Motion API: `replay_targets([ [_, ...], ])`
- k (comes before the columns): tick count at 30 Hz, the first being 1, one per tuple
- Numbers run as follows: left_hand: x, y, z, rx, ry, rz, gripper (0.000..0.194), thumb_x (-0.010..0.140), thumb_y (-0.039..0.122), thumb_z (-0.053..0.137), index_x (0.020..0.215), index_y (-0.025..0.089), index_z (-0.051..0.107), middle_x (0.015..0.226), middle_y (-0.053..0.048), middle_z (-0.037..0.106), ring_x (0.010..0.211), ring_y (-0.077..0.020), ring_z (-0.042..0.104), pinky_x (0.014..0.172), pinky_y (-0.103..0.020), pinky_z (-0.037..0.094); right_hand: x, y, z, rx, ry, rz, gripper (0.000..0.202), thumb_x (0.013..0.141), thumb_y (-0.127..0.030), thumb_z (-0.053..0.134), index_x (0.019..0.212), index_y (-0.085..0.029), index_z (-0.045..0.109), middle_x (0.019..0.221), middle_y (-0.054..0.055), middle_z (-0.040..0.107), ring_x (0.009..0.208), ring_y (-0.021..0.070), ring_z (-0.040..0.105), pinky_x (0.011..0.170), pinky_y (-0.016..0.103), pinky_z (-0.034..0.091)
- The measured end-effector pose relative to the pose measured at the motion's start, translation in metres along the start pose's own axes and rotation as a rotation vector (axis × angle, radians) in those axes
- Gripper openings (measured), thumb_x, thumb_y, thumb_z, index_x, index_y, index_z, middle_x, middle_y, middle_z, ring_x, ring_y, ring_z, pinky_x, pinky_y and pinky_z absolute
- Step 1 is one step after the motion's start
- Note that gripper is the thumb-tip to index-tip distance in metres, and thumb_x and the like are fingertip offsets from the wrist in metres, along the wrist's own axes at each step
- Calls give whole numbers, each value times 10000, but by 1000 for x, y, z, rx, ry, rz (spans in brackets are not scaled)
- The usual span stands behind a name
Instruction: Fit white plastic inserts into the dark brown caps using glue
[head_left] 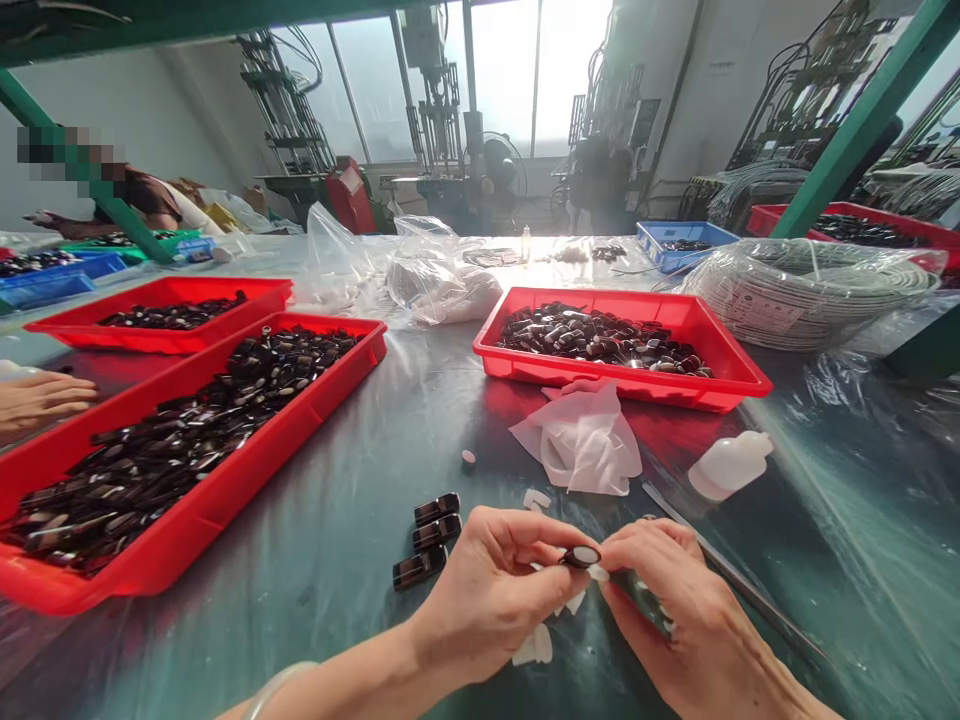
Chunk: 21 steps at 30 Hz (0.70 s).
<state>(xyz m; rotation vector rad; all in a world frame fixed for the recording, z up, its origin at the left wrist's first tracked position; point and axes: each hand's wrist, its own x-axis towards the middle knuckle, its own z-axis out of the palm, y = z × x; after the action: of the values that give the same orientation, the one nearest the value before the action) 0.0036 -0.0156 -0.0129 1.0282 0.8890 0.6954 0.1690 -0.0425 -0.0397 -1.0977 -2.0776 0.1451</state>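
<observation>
My left hand [499, 580] is closed in a pinch on a small dark oval part [582, 556] with a pale oval face turned up. Close against it, the fingers and thumb of my right hand [679, 605] come together on a small white piece [598, 573]. Beside my left hand lie three glossy black parts [437, 508], set in a short row. White scraps [534, 647] are on the table under and around both hands, some partly hidden by them. A small white oval [468, 457] rests farther forward.
Red trays of black parts stand at left [300, 400] and ahead [622, 385]. A crumpled white cloth [589, 440], a white plastic bottle [729, 465] and a long metal tool [750, 585] lie near my right hand. Another person's hand [45, 400] shows at far left.
</observation>
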Motion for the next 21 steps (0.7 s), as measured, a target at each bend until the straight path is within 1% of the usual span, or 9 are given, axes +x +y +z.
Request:
replay_targets([
  [3,-2,1,0,12,10,18,251,657,260,702,845,93,712,547,10,466,504,-55,335,504,-213,281,-1,1,-6,-28,-43,27,186,754,-73,488,896,-193,507,712,-4,596,650,128,578,658,288,445],
  [6,-3,1,1,25,16,23,220,662,244,696,816,89,711,554,6,473,518,-57,348,508,-209,286,-4,4,-15,-34,-57,31,355,770,-97,492,1115,-175,465,770,15,596,713,140,591,688,286,472],
  [8,-3,1,2,47,9,21,199,670,239,689,805,95,712,541,13,457,515,-55,341,507,-205,286,-6,7,-19,20,-61,48,390,796,-110,478,1178,-189,455,815,26,590,739,138,595,699,278,484],
  [11,-2,0,3,37,-12,-5,188,666,238,688,800,108,712,536,15,457,505,-54,340,520,-211,305,-6,7,-22,195,-82,118,310,823,-109,460,1105,-223,520,834,22,576,717,122,596,671,251,499],
  [15,-4,-2,6,17,-52,-75,186,637,231,701,767,98,709,556,-3,493,511,-61,361,523,-218,303,-3,-1,-24,449,40,226,188,778,-97,547,897,-238,579,791,8,619,725,140,616,620,226,510],
  [18,-5,-5,8,19,-73,-95,191,622,228,703,763,98,708,562,-3,491,518,-67,360,516,-218,287,0,-6,-25,580,84,210,233,745,-56,580,863,-255,603,783,3,665,726,153,639,618,236,527],
  [21,-6,-6,9,22,-115,-96,171,627,205,683,761,103,712,556,7,466,518,-65,341,527,-224,290,1,-8,-26,612,63,163,301,731,-24,587,900,-269,628,808,15,688,698,159,644,607,261,540],
])
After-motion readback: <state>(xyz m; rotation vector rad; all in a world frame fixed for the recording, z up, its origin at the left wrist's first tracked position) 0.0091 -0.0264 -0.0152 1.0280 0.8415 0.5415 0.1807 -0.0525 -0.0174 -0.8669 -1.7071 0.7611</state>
